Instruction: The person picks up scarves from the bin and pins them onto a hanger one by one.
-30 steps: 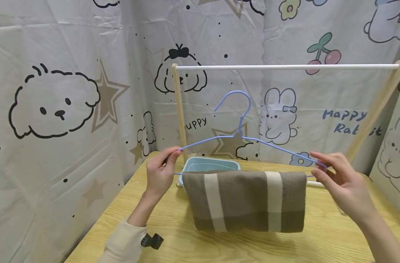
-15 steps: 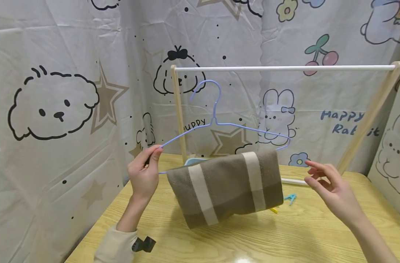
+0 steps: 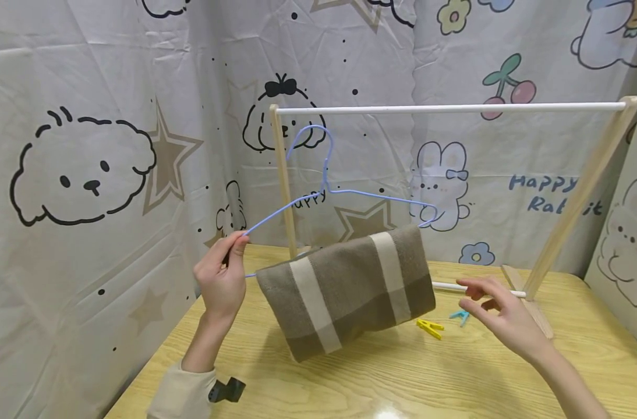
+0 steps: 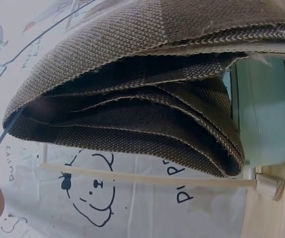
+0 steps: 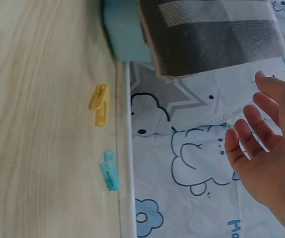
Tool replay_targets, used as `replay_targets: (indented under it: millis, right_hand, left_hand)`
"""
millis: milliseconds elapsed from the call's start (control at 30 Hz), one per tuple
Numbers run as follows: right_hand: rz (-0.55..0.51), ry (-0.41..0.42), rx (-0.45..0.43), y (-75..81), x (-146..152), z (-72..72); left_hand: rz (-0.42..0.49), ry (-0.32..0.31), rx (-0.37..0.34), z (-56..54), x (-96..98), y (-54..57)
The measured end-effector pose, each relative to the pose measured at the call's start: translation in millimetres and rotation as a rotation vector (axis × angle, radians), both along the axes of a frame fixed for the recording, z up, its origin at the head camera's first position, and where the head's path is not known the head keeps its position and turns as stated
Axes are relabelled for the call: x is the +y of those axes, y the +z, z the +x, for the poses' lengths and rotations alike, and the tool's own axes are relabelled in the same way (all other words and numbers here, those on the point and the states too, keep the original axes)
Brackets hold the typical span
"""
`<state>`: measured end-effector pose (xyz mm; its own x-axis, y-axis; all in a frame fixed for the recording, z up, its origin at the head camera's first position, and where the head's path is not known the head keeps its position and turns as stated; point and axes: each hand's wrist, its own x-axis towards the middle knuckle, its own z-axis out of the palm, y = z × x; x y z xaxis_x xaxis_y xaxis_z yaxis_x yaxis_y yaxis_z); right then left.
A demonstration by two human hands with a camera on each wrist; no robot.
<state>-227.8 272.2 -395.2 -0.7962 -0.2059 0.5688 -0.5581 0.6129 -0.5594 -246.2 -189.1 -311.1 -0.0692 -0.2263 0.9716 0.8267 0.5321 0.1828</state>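
My left hand pinches the left end of a blue wire clothes hanger. Over the hanger's lower bar drapes a folded brown scarf with cream stripes, tilted so its right side is higher. In the left wrist view the scarf's stacked layers show from the end. The hanger's hook points up, below the level of the rack's rail. My right hand is empty, fingers loosely bent, to the right of the scarf. Beyond it on the table lie a yellow clothespin and a blue clothespin.
A small rack with a white top rail and wooden posts stands at the back of the wooden table. Behind the scarf is a pale green basin, mostly hidden in the head view. A printed curtain hangs around.
My right hand has let go of the hanger's right end and moved down and slightly left. My left hand has carried the hanger and scarf leftward, tilting them; the clothespins have come into sight.
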Motion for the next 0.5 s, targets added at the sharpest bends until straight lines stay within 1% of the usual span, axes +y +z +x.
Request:
replay_targets:
  millis: [133,233,333,500]
  right_hand:
    - [0.019,0.024,-0.002,-10.3,-0.1,-4.9]
    - [0.035,0.038,-0.022,-17.4,-0.2,-8.8]
    - [0.054,0.051,-0.057,-25.0,-0.2,-12.5]
    - [0.1,0.072,-0.143,-36.2,0.8,-18.3]
  left_hand:
    - [0.004,0.01,-0.004,-0.9,-1.1,-1.0]
    - [0.006,0.007,-0.005,-1.4,-1.6,-1.6]
    - [0.009,0.005,-0.007,-1.5,-1.9,-2.2]
    - [0.009,0.008,-0.012,-1.4,-2.7,-2.9]
